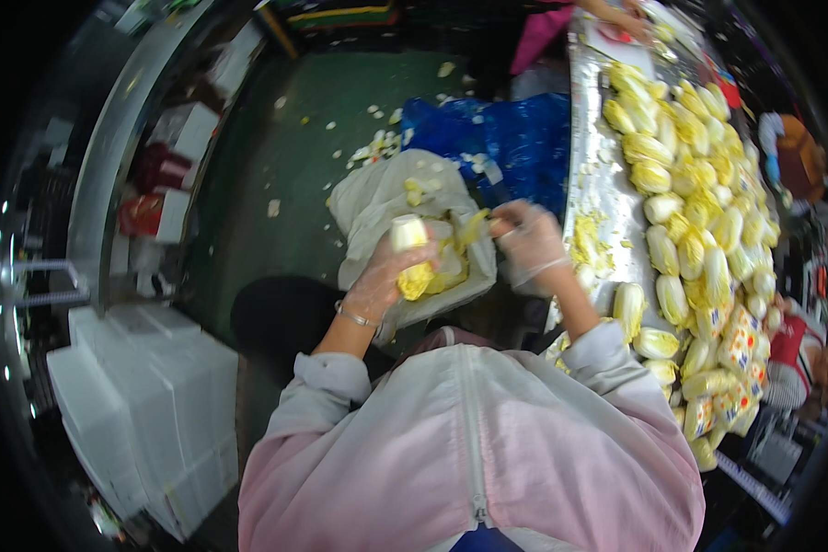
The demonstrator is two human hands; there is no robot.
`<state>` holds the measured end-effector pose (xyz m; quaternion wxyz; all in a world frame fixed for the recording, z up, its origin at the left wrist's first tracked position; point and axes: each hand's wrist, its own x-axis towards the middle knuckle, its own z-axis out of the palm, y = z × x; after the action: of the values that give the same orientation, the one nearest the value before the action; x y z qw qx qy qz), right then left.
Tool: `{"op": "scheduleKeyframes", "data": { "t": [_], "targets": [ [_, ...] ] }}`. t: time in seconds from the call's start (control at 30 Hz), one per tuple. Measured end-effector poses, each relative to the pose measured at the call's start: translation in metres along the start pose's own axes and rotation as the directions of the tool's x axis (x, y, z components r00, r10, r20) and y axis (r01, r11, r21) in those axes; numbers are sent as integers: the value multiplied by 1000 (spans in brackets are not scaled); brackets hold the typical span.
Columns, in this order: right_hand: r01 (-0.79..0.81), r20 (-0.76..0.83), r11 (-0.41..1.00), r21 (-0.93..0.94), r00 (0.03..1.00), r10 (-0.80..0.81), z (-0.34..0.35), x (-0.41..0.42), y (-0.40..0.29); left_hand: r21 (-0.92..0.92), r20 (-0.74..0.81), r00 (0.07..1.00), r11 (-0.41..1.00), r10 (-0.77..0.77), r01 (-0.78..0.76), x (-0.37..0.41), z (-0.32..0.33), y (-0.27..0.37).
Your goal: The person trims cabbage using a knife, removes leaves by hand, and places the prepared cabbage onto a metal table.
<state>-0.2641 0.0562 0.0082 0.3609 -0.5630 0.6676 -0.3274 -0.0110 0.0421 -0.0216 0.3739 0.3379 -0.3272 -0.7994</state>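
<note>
In a clear plastic glove, my left hand (386, 269) grips a small napa cabbage (412, 276), its white cut base pointing up and away from me. My right hand (530, 241), also gloved and somewhat blurred, is closed around a knife whose blade (495, 181) points away from me. A yellow leaf (475, 224) is beside the right fingers. Below both hands stands a container lined with a whitish bag (479, 272), with yellow leaves and trimmings inside. Many napa cabbages (690, 255) lie heaped on the metal table at the right.
Blue plastic sheeting (524, 138) lies beyond the bag, beside the metal table (590, 165). Cabbage scraps (379, 145) litter the green floor. White foam boxes (145, 400) are stacked at the left. Co-workers (793, 359) stand across the table; another's hands (621, 21) are at its far end.
</note>
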Motion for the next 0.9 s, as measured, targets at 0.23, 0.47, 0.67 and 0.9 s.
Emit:
{"op": "scheduleKeyframes", "data": {
  "t": [0.23,0.47,0.67,0.9],
  "targets": [
    [168,227,935,-312,969,-99,33,-28,-27,180,-53,996,982,71,-60,7,-3,-16],
    [390,174,741,-546,919,-355,27,-33,-14,484,9,995,870,103,-95,11,13,-13],
    [368,207,734,-570,930,-305,24,-39,-21,677,29,985,721,172,-146,9,15,-14],
    [287,208,747,-600,957,-200,32,-38,-2,848,19,970,510,242,-144,4,16,-19]
  ]
}}
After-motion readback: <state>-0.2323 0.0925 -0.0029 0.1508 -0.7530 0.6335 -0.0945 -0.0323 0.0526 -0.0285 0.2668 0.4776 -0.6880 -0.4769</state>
